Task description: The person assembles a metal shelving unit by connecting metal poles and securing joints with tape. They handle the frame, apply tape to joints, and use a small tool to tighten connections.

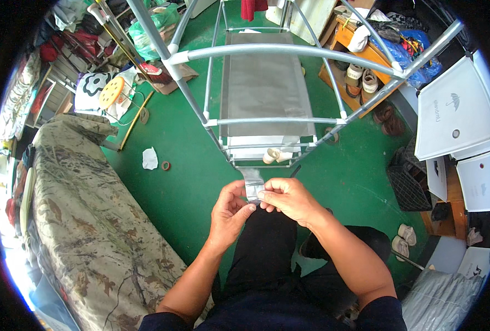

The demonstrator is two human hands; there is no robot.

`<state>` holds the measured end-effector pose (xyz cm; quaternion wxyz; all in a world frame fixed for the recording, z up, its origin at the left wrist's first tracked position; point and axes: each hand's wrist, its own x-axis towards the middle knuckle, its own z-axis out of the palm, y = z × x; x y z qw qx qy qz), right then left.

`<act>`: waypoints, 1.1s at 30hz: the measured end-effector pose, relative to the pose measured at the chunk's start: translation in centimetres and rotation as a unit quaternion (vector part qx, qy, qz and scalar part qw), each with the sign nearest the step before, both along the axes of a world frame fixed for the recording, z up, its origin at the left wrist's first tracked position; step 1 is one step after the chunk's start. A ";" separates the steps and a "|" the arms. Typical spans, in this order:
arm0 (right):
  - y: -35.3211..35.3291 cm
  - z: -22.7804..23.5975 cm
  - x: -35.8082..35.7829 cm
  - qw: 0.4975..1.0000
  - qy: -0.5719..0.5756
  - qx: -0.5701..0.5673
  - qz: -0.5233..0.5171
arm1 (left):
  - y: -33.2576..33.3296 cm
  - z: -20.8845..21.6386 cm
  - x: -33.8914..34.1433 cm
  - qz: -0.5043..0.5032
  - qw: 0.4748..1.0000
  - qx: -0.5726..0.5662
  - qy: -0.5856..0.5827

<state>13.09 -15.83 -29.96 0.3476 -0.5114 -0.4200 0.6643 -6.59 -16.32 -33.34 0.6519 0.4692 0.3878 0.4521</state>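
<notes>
1. The right hand (289, 197) is pinching a silvery strip (252, 183) between thumb and fingers.
2. The left hand (227, 214) is curling its fingers beside the strip's left edge; whether they are gripping it, I cannot tell.
3. The strip is showing between both hands, near a black-trousered leg (262, 240).

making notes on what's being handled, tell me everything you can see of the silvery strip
The silvery strip is small, creased and shiny, perhaps plastic film or foil. It runs up the picture above the dark-trousered knee, its upper end blurred. The right hand pinches its right side; the left hand is close at its left edge, contact unclear.
</notes>
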 end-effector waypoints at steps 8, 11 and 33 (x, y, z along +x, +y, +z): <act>-0.2 0.0 0.2 0.999 -0.033 -0.029 0.023 | 0.0 -0.1 -0.5 0.004 0.978 0.112 0.176; -0.6 -0.9 0.4 0.999 -0.021 -0.022 0.016 | 0.1 0.6 0.1 0.019 0.963 0.143 0.230; -1.3 -1.1 0.6 0.945 -0.265 0.190 0.020 | 1.1 -0.3 0.8 0.069 0.989 -0.132 -0.024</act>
